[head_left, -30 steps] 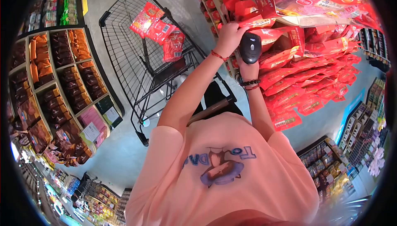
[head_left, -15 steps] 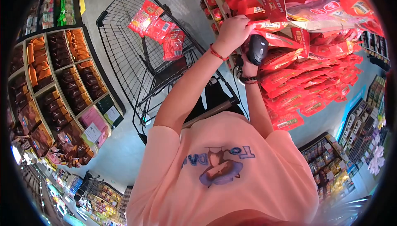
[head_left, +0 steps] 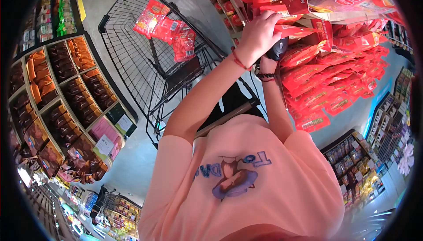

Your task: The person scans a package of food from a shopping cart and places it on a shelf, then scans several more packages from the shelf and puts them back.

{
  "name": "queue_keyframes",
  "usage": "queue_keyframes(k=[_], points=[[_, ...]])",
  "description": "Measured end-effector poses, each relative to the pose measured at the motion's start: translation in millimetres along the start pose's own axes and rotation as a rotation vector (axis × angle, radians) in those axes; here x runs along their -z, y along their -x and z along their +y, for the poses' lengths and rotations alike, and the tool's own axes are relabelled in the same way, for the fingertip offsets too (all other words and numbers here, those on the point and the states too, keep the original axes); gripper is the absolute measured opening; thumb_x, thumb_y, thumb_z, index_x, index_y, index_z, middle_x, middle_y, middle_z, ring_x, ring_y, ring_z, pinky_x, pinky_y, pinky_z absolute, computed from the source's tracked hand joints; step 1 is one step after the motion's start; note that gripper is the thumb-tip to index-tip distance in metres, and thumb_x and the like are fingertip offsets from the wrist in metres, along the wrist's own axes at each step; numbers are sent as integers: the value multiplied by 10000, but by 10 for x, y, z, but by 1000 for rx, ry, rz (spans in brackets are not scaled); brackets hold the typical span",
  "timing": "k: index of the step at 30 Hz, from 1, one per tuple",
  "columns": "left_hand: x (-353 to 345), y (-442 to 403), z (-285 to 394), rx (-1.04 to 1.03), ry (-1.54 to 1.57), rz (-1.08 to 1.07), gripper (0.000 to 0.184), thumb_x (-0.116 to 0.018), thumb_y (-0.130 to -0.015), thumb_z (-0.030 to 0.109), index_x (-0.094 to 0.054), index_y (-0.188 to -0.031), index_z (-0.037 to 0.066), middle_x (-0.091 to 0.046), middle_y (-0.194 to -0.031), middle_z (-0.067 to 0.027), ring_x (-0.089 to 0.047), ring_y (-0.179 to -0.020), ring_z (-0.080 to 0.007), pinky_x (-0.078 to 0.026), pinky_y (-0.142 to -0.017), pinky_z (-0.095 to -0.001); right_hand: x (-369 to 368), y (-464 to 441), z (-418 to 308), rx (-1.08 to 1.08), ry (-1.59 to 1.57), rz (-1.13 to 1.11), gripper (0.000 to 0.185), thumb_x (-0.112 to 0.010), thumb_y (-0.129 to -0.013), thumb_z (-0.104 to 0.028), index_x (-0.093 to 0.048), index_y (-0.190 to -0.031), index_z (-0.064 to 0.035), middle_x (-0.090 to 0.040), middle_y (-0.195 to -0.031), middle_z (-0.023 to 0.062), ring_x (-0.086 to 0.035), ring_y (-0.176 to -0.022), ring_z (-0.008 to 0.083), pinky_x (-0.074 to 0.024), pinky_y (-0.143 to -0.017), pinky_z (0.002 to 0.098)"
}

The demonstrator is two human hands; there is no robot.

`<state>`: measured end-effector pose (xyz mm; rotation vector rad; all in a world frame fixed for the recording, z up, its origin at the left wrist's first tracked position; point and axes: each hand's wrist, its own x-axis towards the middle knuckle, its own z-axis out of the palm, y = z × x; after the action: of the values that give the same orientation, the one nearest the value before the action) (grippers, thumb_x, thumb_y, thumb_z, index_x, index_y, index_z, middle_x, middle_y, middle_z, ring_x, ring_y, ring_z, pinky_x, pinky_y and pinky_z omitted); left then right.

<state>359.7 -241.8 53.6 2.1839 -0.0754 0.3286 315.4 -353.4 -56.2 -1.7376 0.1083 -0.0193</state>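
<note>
My left hand [head_left: 260,34], with a red cord at the wrist, reaches to the hanging red snack bags [head_left: 317,67]. Its thumb and fingers are apart, and the fingertips touch or nearly touch the bags. Just below it, my right hand [head_left: 267,64], with a dark beaded bracelet, is closed around a black handheld barcode scanner [head_left: 278,49]. My left hand partly covers the scanner. In the black wire shopping cart [head_left: 121,42] in front of me lie several red packaged bags [head_left: 164,28].
A compartmented shelf [head_left: 64,80] of brown and orange packets stands at left, with a price card [head_left: 105,145]. The cart's handle [head_left: 231,116] is close to my body. More shelves [head_left: 354,164] stand at lower right.
My left hand has moved slightly down over the scanner, and its thumb and fingers have spread apart. The view has shifted a little; my right hand still holds the scanner.
</note>
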Motion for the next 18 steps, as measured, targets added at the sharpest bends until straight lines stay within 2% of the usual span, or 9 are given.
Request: queue_keyframes(k=[3, 4, 7, 8, 9, 10, 13, 14, 18], points=[[-28, -28, -63, -47, -71, -216, 421, -633, -691, 254, -535, -1063, 83, -573, -972, -90, -569, -855, -241, -474, -703, -321, 15, -10, 152, 12, -117, 1, 548, -621, -750, -109, -338, -1214, -35, -431, -1176, 93, -441, -1060, 205, -357, -893, 334], [-112, 5, -97, -128, -87, -88, 315, -600, -718, 275, -581, -969, 86, -605, -869, -102, -591, -754, -253, -485, -651, -340, 38, -1, 223, 10, -115, -12, 540, -622, -747, -105, -350, -1207, -34, -439, -1170, 92, -447, -1052, 204, -363, -886, 335], [-116, 12, -50, 35, -239, -250, 183, -550, -759, 252, -612, -822, 92, -608, -699, -104, -593, -627, -275, -486, -587, -365, 115, 48, 235, 128, 70, -69, 471, -635, -730, -90, -428, -1148, -26, -497, -1103, 87, -482, -1005, 201, -386, -852, 338], [-154, 62, -86, 16, -184, -99, 188, -508, -788, 217, -595, -688, 84, -570, -581, -120, -578, -568, -300, -476, -551, -388, 137, 49, 236, 127, 76, -100, 477, -648, -721, -85, -433, -1143, -23, -502, -1104, 87, -484, -1010, 200, -386, -861, 330], [-149, 106, -88, 63, -159, -89, 196, -506, -790, 216, -590, -681, 76, -569, -590, -127, -576, -573, -303, -474, -550, -392, 157, 65, 224, 122, 83, -133, 484, -660, -712, -80, -439, -1138, -20, -506, -1105, 86, -487, -1015, 200, -385, -870, 322], [-133, 158, -86, 110, -135, -81, 204, -504, -792, 215, -586, -675, 69, -568, -598, -135, -574, -578, -306, -471, -548, -396, 141, 87, 172, 189, 49, -76, 404, -647, -702, -64, -488, -1071, -24, -547, -1017, 70, -526, -921, 193, -416, -808, 323], [-167, 188, -164, 216, -110, -20, 219, -517, -783, 220, -578, -670, 42, -561, -610, -157, -565, -587, -328, -462, -548, -413, 160, 129, 230, 106, 56, -129, 328, -617, -685, -26, -522, -999, -30, -563, -923, 54, -536, -839, 183, -427, -750, 322], [-189, 157, -175, 245, -122, -57, 218, -524, -777, 229, -582, -683, 41, -565, -615, -156, -567, -595, -329, -462, -553, -415, 125, 128, 228, 121, 68, -79, 277, -593, -664, 12, -538, -931, -35, -556, -843, 34, -527, -778, 173, -426, -713, 319], [-143, 79, -142, 290, -33, -127, 243, -538, -762, 271, -597, -761, 36, -587, -691, -162, -575, -667, -331, -465, -601, -411, 150, 93, 201, 46, -117, -63, 325, -571, -637, 46, -518, -949, -29, -537, -859, 32, -516, -784, 176, -424, -723, 303]])
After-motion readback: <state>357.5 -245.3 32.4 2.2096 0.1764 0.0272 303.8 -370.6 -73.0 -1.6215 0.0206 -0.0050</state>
